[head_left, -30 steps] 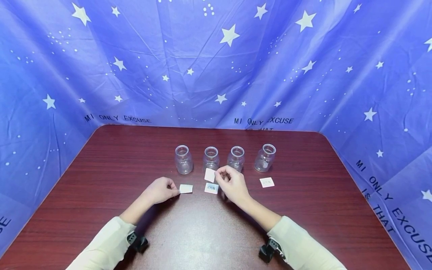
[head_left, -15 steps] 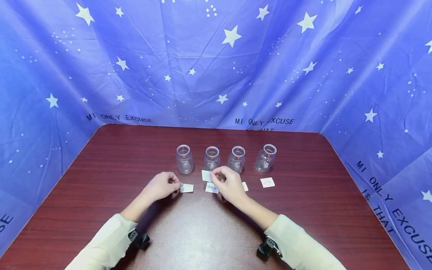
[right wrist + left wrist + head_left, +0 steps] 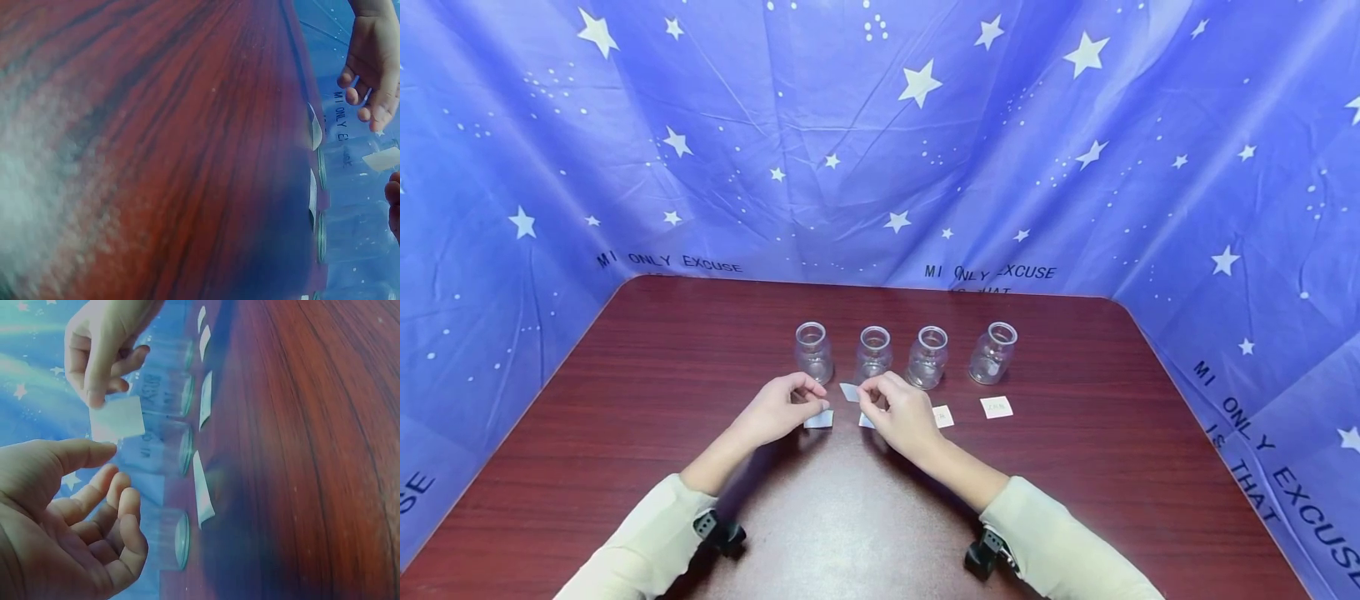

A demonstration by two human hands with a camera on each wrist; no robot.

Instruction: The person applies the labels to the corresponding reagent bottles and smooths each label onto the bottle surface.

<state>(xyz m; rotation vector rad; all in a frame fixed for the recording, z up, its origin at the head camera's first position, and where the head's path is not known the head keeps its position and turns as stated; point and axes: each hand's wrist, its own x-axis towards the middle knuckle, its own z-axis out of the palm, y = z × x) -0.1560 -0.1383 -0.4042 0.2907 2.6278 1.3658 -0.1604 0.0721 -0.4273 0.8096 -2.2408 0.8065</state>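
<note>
My right hand pinches a small white paper slip between thumb and index finger, above the table and in front of the second jar from the left. In the left wrist view the slip hangs from those fingertips. Just left of it, my left hand holds nothing, its fingers loosely bent and thumb apart from them, close to the slip's edge. Below the hands lie one slip and another, partly hidden by my right hand. The leftmost jar stands behind my left hand.
Two more clear glass jars stand to the right, one behind my right hand and one at the row's end. Slips with handwriting lie before them, one partly covered and one fully visible. A blue starry curtain hangs behind the table.
My left hand has moved right and away from the leftmost slip on the table, toward the held slip. My right hand has shifted slightly left, and its slip has turned.
</note>
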